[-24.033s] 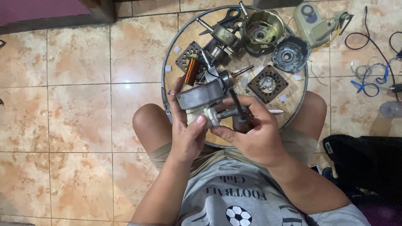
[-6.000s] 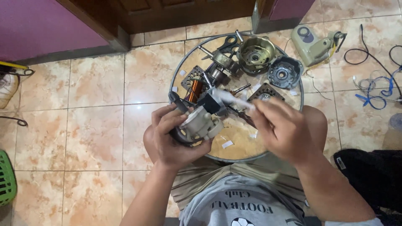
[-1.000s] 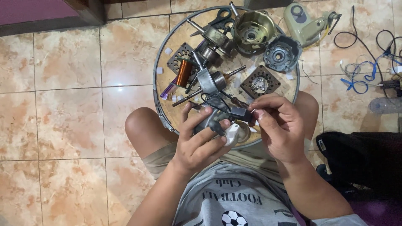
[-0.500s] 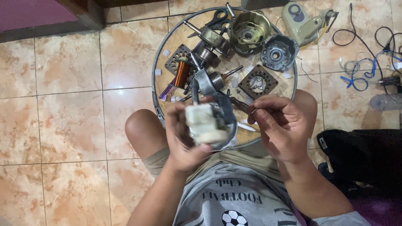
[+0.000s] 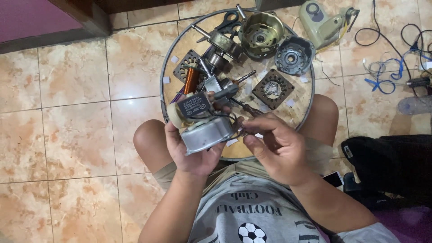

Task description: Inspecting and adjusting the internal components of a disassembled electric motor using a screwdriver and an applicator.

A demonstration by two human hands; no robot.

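– What has the left hand (image 5: 194, 150) got?

– Its grip is wrapped round a small silver motor (image 5: 206, 134) with a black box-shaped part (image 5: 194, 105) on top, held up over the near edge of the round tray (image 5: 167, 67) on the floor.

– And the right hand (image 5: 278, 148)?

– Just beside the motor, fingertips pinched narrow on the thin dark wires (image 5: 235, 125) coming off it.

– The tray?

– A brass-coloured housing (image 5: 262, 33), a grey round cover (image 5: 294, 55), a copper coil (image 5: 189, 80) and a square plate (image 5: 272, 88).
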